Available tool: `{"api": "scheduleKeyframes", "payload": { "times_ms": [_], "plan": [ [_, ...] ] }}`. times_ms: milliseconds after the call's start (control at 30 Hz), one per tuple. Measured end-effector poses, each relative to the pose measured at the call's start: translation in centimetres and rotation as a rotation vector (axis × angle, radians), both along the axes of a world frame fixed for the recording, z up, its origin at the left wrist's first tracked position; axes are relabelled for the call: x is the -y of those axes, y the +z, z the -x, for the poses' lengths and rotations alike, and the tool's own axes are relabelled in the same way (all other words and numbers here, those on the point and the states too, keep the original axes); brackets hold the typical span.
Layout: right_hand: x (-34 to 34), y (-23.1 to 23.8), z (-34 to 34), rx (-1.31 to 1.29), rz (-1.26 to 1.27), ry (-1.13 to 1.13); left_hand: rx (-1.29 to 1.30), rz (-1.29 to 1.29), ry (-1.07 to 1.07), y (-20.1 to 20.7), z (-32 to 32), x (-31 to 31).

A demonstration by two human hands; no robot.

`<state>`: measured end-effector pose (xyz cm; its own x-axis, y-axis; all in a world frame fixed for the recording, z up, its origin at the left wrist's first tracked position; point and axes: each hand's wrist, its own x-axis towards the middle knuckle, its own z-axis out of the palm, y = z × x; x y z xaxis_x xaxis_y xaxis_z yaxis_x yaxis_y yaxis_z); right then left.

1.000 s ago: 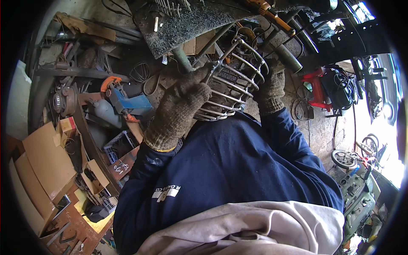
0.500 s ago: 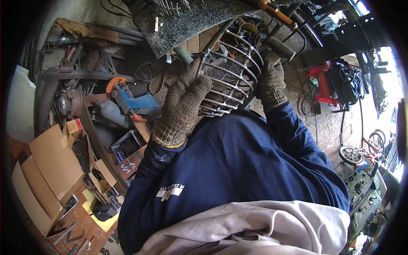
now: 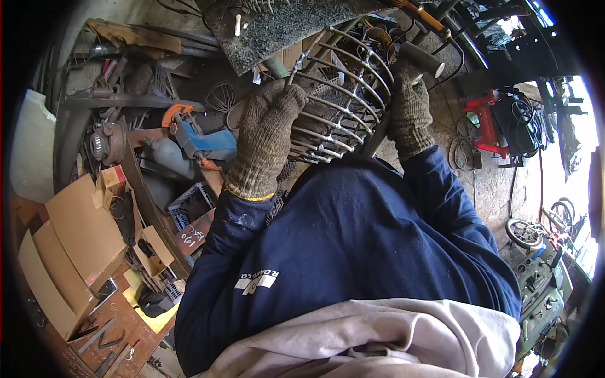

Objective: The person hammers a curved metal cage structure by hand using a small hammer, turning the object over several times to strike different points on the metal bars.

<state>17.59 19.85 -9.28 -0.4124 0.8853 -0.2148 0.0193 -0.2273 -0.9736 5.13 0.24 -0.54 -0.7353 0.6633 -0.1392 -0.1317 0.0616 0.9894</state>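
Note:
A curved grate of welded steel rods (image 3: 340,110) is held tilted in front of me, between my two gloved hands. My left hand (image 3: 271,126), in a brown knitted glove, is closed round its left edge, the thumb lying along the top. On the other side my right hand (image 3: 411,113), gloved alike, is closed beside the grate's right edge. A thick grey cylinder, seemingly the head of a hammer (image 3: 423,60), juts out at the top of that hand. The right fingers are partly hidden, and I cannot tell whether they also touch the grate.
A grit-covered metal table (image 3: 271,44) lies beyond the grate, with an orange-handled tool (image 3: 421,16) near its right end. On the left are a blue and orange machine (image 3: 201,138) and open cardboard boxes (image 3: 85,233). A red stool (image 3: 485,126) stands right, with cables.
The grate has tilted and shifted slightly upward in the picture, its lower end moving left. Both hands stay closed; the right hand and the cylinder moved a little up and right.

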Motion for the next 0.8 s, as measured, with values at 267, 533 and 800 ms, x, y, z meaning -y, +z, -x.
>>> {"api": "scheduleKeyframes", "payload": {
  "times_ms": [267,533,800],
  "plan": [
    [0.0,-2.0,-0.5,-0.183,-0.157,0.102,-0.571,0.047,-0.053,-0.3,0.3,0.3],
    [1.5,1.4,-2.8,-0.05,-0.347,0.318,-0.845,0.156,-0.037,0.2,1.5,0.6],
    [3.5,4.0,-3.9,-0.017,-0.635,0.648,-1.04,0.239,-0.059,1.2,1.0,1.5]
  ]
}}
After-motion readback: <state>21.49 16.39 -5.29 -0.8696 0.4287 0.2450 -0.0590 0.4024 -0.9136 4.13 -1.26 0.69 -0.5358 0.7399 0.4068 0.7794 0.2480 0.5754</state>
